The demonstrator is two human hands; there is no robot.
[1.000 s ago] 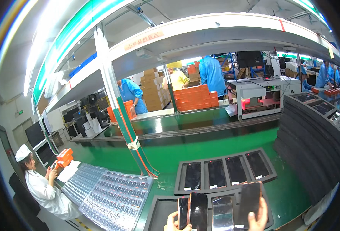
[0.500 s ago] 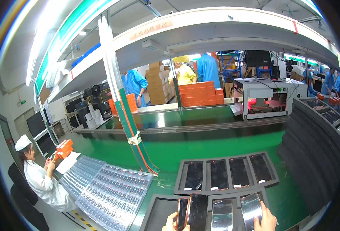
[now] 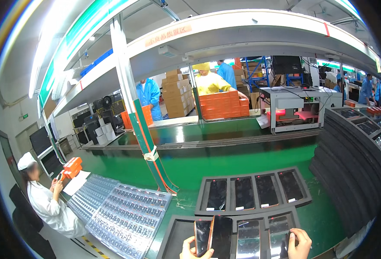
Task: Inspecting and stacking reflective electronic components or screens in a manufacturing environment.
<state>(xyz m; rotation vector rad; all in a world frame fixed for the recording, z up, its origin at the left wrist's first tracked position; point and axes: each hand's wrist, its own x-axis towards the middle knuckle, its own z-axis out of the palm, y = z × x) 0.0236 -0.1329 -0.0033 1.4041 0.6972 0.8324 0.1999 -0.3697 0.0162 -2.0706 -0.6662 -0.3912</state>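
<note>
My left hand [image 3: 195, 250] grips two smartphones, a narrower-looking one [image 3: 203, 233] and a dark one [image 3: 222, 236], side by side above the near black foam tray [image 3: 173, 233]. Two more phones with shiny screens lie in that tray's slots: a middle one [image 3: 248, 240] and a right one [image 3: 279, 236]. At the right one's outer edge is my right hand [image 3: 300, 244], fingers bent and thumb apart, holding nothing. Just beyond sits a second foam tray [image 3: 230, 190] with several dark-screened phones, each bearing a small white label.
Clear plastic trays of small parts [image 3: 130, 211] lie at left, near a seated person in white [image 3: 48, 203]. A tall stack of black foam trays [image 3: 350, 168] rises at right. A post [image 3: 145, 142] stands on the green bench. Across it are orange boxes [image 3: 223, 105] and people.
The phone in my right hand has gone from tilted to lying flat in its slot, and the hand has moved off to the right. My left hand still holds its two phones.
</note>
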